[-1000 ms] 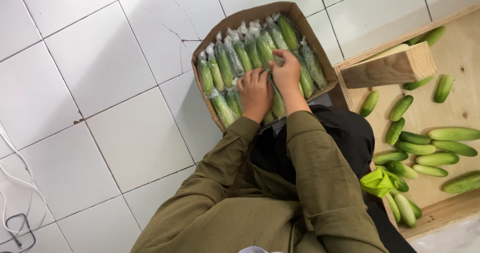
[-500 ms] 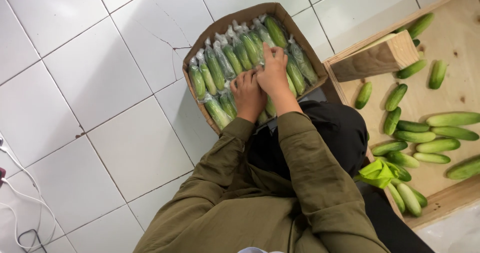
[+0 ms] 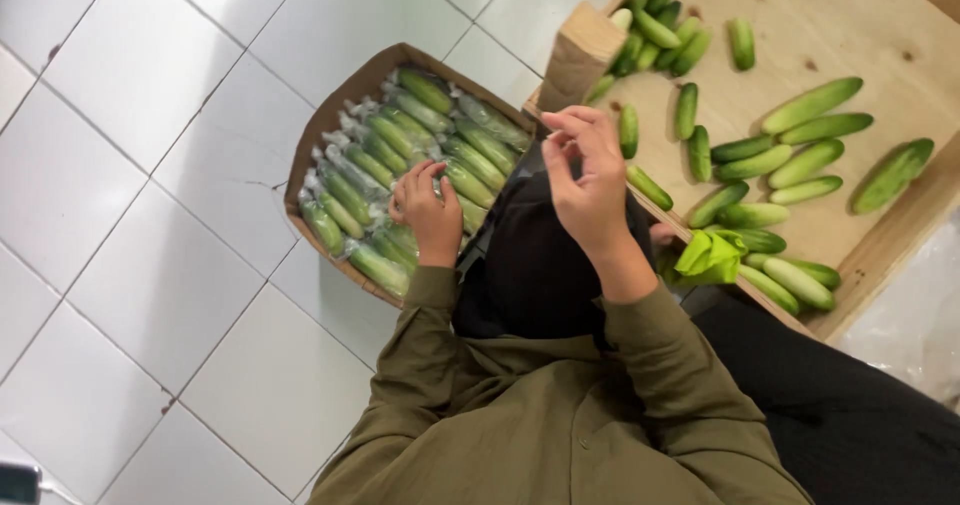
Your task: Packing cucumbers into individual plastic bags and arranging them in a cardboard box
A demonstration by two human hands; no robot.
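A brown cardboard box on the tiled floor holds several cucumbers wrapped in clear plastic. My left hand rests on the wrapped cucumbers at the near side of the box, fingers curled down onto them. My right hand is lifted out of the box and hangs above my dark lap, fingers loosely apart, holding nothing. It is close to the edge of a wooden tray that carries several loose unwrapped cucumbers.
A wooden block stands at the tray's near corner. A crumpled bright green bag lies at the tray's edge by my knee. White floor tiles spread to the left. Clear plastic sheeting lies at the right.
My right hand has left the wrapped cucumbers and risen toward the wooden tray. My left hand stays in the box. The view has swung to the right.
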